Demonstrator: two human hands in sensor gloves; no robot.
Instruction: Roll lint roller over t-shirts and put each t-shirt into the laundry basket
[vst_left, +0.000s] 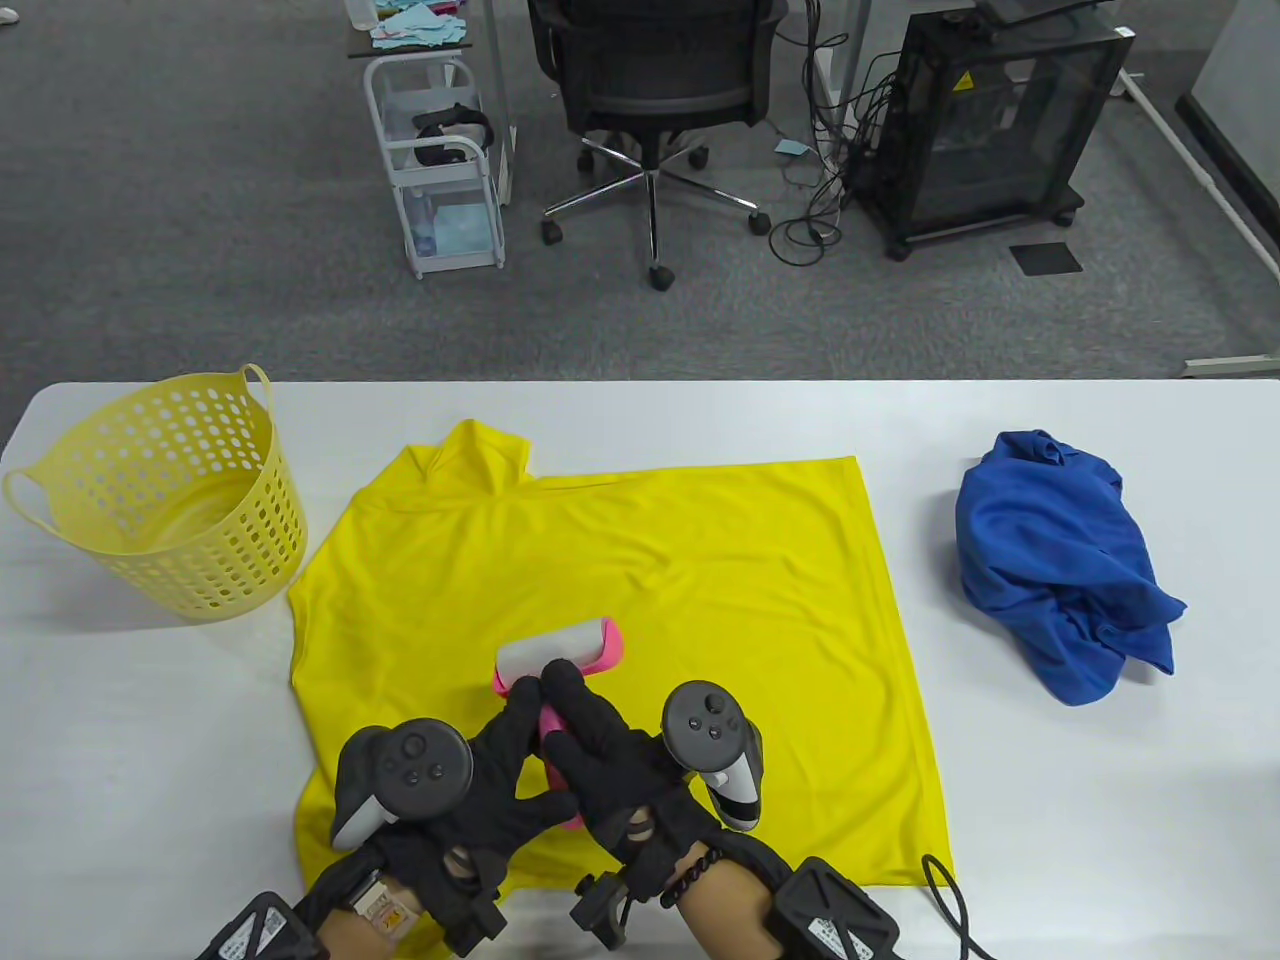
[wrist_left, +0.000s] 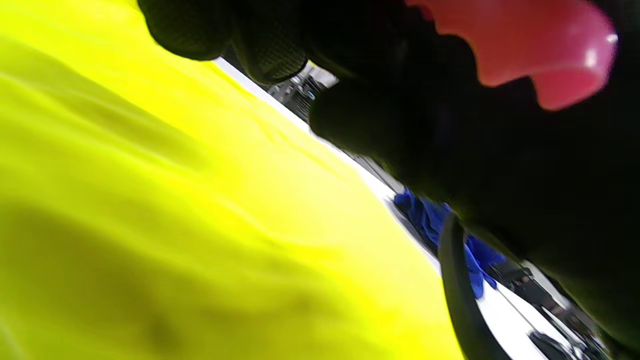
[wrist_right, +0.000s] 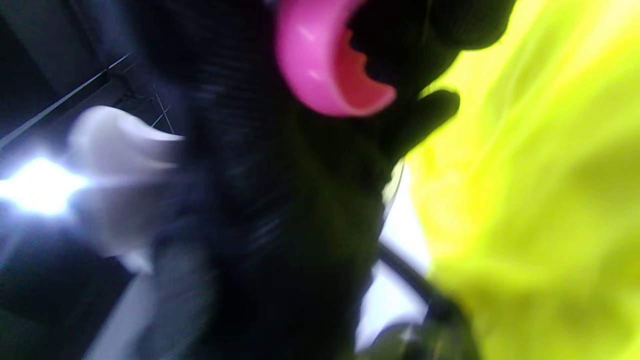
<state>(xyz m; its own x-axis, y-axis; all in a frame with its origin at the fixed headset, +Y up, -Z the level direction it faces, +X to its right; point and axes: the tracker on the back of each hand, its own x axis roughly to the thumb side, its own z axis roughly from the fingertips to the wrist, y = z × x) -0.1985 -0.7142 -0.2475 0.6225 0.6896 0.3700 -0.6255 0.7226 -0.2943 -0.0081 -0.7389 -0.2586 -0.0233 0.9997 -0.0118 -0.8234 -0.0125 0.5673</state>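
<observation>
Both wrist views are blurred and crowded by black glove, so they show little beyond yellow cloth, the pink end of the handle, and, in the left wrist view, a scrap of blue cloth past the shirt's edge. In the table view the two hands overlap above the lint roller's handle and hide nearly all of it; only a pink strip between the fingers and a pink tip below the right palm show. The lint roller (vst_left: 558, 652) lies on the yellow t-shirt (vst_left: 640, 560), its white roll and pink frame just beyond the fingertips, the handle running back toward the person under the gloves. The right hand (vst_left: 610, 765) is curled round the handle, its fingers (vst_left: 562, 683) closed over the top near the roll. The left hand (vst_left: 480, 790) sits against it from the left, one finger reaching to the neck of the roller and another pointing sideways under the right hand; whether it grips the handle or only rests against it cannot be told. The forearms are cut off by the bottom edge. The yellow t-shirt is spread flat across the middle of the white table (vst_left: 1050, 800), collar toward the far left. A yellow laundry basket (vst_left: 165, 490) stands near the table's left end, just beside the shirt's shoulder. A crumpled blue t-shirt (vst_left: 1060, 560) lies well apart on the right.
</observation>
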